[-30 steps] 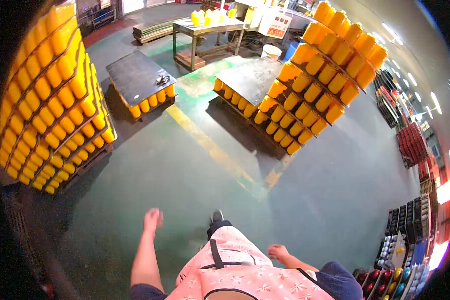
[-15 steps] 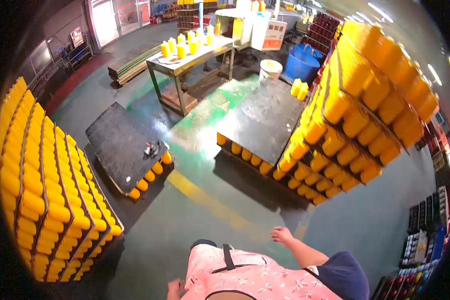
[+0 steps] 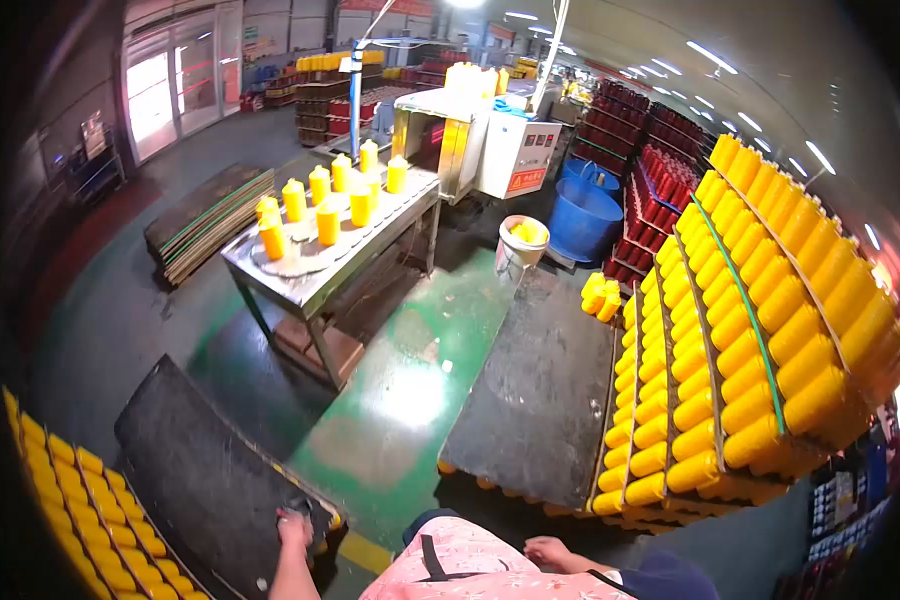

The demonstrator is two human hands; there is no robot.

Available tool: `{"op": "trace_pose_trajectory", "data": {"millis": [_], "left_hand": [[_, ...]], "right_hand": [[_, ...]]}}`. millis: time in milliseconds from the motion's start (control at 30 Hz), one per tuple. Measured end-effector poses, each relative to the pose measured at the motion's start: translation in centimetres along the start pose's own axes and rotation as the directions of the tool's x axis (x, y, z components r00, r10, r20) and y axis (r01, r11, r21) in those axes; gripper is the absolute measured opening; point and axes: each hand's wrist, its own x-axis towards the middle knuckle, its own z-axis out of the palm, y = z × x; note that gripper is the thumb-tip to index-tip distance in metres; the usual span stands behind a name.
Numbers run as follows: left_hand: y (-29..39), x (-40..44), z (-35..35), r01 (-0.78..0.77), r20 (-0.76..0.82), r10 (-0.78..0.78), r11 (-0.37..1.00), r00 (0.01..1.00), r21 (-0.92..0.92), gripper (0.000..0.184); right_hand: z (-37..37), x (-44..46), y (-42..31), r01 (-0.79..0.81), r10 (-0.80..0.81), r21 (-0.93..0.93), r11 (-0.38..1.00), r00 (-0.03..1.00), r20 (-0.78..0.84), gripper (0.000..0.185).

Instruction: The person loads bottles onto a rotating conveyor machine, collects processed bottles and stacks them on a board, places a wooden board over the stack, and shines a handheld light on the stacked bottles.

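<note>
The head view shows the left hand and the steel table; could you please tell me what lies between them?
In the head view, part of the black board shows just beyond the left hand, then green floor up to the steel table.

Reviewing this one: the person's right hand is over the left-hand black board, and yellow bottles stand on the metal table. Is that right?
Wrong side: the head view shows the left hand over the left-hand black board, and yellow bottles stand on the metal table.
</note>
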Motion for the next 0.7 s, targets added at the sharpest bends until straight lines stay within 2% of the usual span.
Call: {"op": "trace_pose_trajectory", "data": {"millis": [33, 67, 100, 133, 167, 233, 267, 300, 333, 367, 400, 433, 467, 500, 533, 567, 600, 633, 667, 700], "left_hand": [[7.3, 6.9, -3.2, 0.185, -0.023, -0.280, 0.693, 0.960, -0.697, 0.012], [14.2, 13.8, -5.6, 0.038, -0.070, -0.110, 0.758, 0.991, -0.651, 0.008], [21.1, 19.7, -7.2, 0.011, -0.085, -0.087, 0.762, 0.993, -0.648, 0.008], [27.3, 24.9, -8.0, -0.033, -0.130, -0.072, 0.746, 0.989, -0.665, 0.009], [32.1, 29.5, -8.4, -0.078, -0.178, -0.059, 0.735, 0.982, -0.674, 0.010], [38.4, 37.7, -7.3, -0.087, -0.153, -0.040, 0.669, 0.987, -0.738, 0.008], [40.7, 41.0, -6.8, -0.078, -0.067, 0.041, 0.626, 0.997, -0.776, 0.011], [40.8, 45.2, -5.2, -0.064, 0.035, 0.123, 0.711, 0.992, -0.701, 0.012], [42.8, 47.7, -3.4, 0.047, 0.093, 0.039, 0.638, 0.995, -0.768, 0.011], [43.6, 50.4, -1.6, 0.201, 0.289, 0.022, 0.669, 0.957, -0.715, 0.011], [46.6, 51.1, -1.0, 0.254, 0.314, -0.053, 0.719, 0.948, -0.646, 0.015], [47.9, 52.9, -1.0, 0.287, 0.354, -0.083, 0.766, 0.932, -0.576, 0.020], [49.3, 55.0, -0.5, 0.300, 0.374, -0.083, 0.764, 0.924, -0.571, 0.022], [50.6, 57.2, 0.0, 0.313, 0.394, -0.083, 0.762, 0.915, -0.567, 0.023], [52.0, 59.6, 0.8, 0.337, 0.430, -0.087, 0.766, 0.899, -0.547, 0.024], [52.9, 61.7, 0.8, 0.367, 0.463, -0.110, 0.776, 0.880, -0.513, 0.024], [54.7, 64.2, 1.2, 0.379, 0.488, -0.137, 0.813, 0.862, -0.441, 0.022], [56.6, 67.6, 2.6, 0.348, 0.525, -0.096, 0.845, 0.846, -0.406, 0.020], [58.2, 70.4, 2.9, 0.336, 0.572, -0.092, 0.880, 0.815, -0.337, 0.019], [60.0, 74.0, 3.7, 0.238, 0.624, -0.032, 0.939, 0.781, -0.249, 0.021]], "right_hand": [[-2.3, 4.5, 2.4, -0.004, -0.006, 0.073, 0.997, 0.990, 0.138, 0.019], [-2.3, 5.6, 1.6, 0.018, -0.019, 0.031, 0.999, 0.998, 0.053, 0.016], [-1.5, 5.9, -0.9, -0.060, 0.055, -0.084, 0.995, 0.997, -0.061, 0.016], [-6.5, 17.6, 6.3, -0.082, 0.157, -0.475, 0.876, 0.980, 0.119, 0.025], [-5.8, 20.5, 3.8, -0.076, 0.149, -0.458, 0.885, 0.981, 0.126, 0.025], [-3.9, 23.2, -1.7, 0.104, -0.086, -0.467, 0.878, 0.994, 0.060, 0.021], [-1.8, 22.1, -4.9, 0.198, -0.211, -0.467, 0.862, 0.977, 0.025, 0.019], [-4.6, 24.9, -9.4, 0.212, -0.224, -0.441, 0.872, 0.974, 0.026, 0.019], [-2.6, 27.1, -15.2, 0.388, -0.355, -0.643, 0.660, 0.916, 0.189, 0.019], [1.0, 27.5, -25.9, -0.248, 0.163, -0.498, 0.831, 0.965, -0.207, 0.018], [2.8, 27.1, -33.9, -0.074, 0.075, 0.021, 0.997, 0.996, -0.051, 0.015], [6.1, 27.7, -40.0, 0.155, -0.150, 0.357, 0.921, 0.988, -0.041, 0.021], [8.1, 29.9, -45.8, 0.254, -0.237, 0.417, 0.873, 0.967, -0.093, 0.007], [10.0, 28.9, -53.6, 0.215, -0.186, 0.317, 0.924, 0.975, -0.121, 0.018], [9.8, 32.5, -57.2, 0.289, -0.289, 0.245, 0.925, 0.957, -0.036, 0.029], [11.2, 32.1, -62.7, 0.342, -0.341, 0.126, 0.931, 0.939, -0.035, 0.032], [11.6, 32.9, -67.5, 0.421, -0.424, 0.100, 0.902, 0.906, 0.014, 0.034], [10.9, 35.7, -71.2, 0.493, -0.494, 0.069, 0.867, 0.870, -0.010, 0.034], [11.0, 37.9, -73.1, 0.513, -0.512, 0.142, 0.847, 0.858, -0.045, 0.032], [10.2, 39.9, -74.8, 0.564, -0.563, 0.239, 0.791, 0.823, -0.078, 0.029]]}}
